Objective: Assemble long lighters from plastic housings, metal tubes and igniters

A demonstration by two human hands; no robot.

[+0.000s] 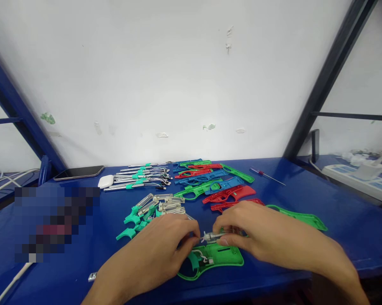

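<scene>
1. Left hand [165, 245]: fingers pinched shut on one end of a small clear-and-metal part [213, 237].
2. Right hand [257, 235]: fingertips closed on the part's other end; steadiest kept level, directly above the green shell half [222, 258] lying on the blue table [305, 186].

my left hand [165, 245] and right hand [257, 233] pinch a small clear part [211, 237] over a green shell [221, 257] on the blue table [305, 195].
</scene>
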